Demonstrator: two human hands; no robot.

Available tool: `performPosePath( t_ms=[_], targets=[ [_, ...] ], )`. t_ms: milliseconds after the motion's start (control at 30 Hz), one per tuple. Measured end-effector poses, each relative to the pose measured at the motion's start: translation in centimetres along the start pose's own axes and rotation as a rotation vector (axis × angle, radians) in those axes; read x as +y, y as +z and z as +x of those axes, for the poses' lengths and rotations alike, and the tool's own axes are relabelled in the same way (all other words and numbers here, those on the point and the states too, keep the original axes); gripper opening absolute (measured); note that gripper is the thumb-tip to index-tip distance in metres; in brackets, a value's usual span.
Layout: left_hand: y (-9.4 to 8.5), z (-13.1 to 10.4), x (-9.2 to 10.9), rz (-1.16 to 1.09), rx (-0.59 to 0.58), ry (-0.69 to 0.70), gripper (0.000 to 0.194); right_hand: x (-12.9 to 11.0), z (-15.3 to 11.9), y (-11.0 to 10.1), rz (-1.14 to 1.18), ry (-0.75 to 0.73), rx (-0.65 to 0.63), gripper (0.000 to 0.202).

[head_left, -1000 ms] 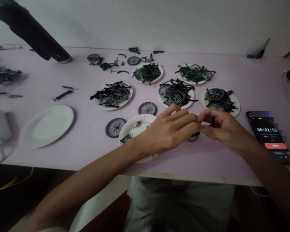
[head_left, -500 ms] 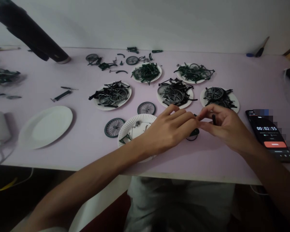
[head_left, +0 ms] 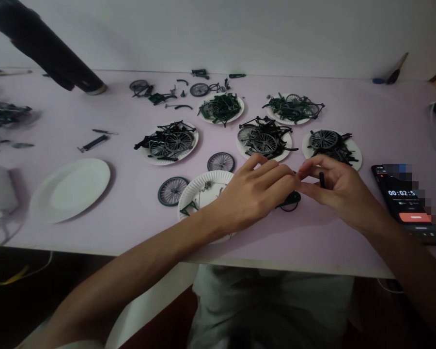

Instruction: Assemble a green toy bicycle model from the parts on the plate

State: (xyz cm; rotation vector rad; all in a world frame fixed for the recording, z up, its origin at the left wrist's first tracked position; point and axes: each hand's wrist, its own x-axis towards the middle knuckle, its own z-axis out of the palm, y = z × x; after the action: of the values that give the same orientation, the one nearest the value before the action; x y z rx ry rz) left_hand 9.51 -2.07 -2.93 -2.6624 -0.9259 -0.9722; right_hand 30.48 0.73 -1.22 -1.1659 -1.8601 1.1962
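My left hand (head_left: pixel 257 198) is closed on a dark green model-bicycle part (head_left: pixel 292 198), most of it hidden behind the fingers. A thin dark ring shows just below that part. Meeting it fingertip to fingertip, my right hand (head_left: pixel 337 194) is closed in a pinch, and a short black stub (head_left: pixel 321 180) sticks up between its fingers. What the fingertips pinch between them is too small to make out. Under my left forearm lies a white paper plate (head_left: pixel 194 186) with small metal and green pieces. Two loose spoked wheels, one wheel (head_left: pixel 173 191) and another wheel (head_left: pixel 221 162), rest beside it.
Several paper plates piled with bicycle parts (head_left: pixel 264 138) stand farther back. To the left are an empty white plate (head_left: pixel 70 189), a small pump-like part (head_left: pixel 93 143) and a black cylinder (head_left: pixel 69 68). A phone (head_left: pixel 403 203) showing a timer lies at the right.
Both hands keep the same hold, fingertips together. The whole view has shifted very slightly; nothing on the table has visibly moved.
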Motion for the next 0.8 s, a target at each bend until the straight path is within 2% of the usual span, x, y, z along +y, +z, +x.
performPosePath(
  t_ms=[233, 333, 400, 533, 633, 800],
  targets=[
    [0.0, 0.0, 0.0, 0.028, 0.006, 0.017, 0.006, 0.4, -0.2, 0.2, 0.012, -0.046, -0.001, 0.021],
    [-0.3, 0.1, 0.0, 0.067, -0.036, 0.054, 0.008, 0.8, -0.4, 0.5, -0.029, -0.143, 0.046, 0.022],
    [-0.6, 0.2, -0.1, 0.093, -0.098, 0.079, 0.011, 1.1, -0.6, 0.3, -0.155, -0.224, 0.043, 0.016],
    [-0.9, 0.0, -0.3, 0.155, -0.245, 0.215, 0.020, 1.5, -1.1, -0.8, -0.475, -0.315, -0.066, 0.017],
    [-1.0, -0.5, -0.2, 0.207, -0.264, 0.322, 0.020, 1.5, -1.1, -1.6, -0.597, -0.339, -0.140, 0.020],
    [-1.6, -1.1, 0.6, 0.172, -0.332, 0.304, 0.017, 1.6, -1.0, -1.6, -0.629, -0.336, -0.236, 0.016]
  ],
)
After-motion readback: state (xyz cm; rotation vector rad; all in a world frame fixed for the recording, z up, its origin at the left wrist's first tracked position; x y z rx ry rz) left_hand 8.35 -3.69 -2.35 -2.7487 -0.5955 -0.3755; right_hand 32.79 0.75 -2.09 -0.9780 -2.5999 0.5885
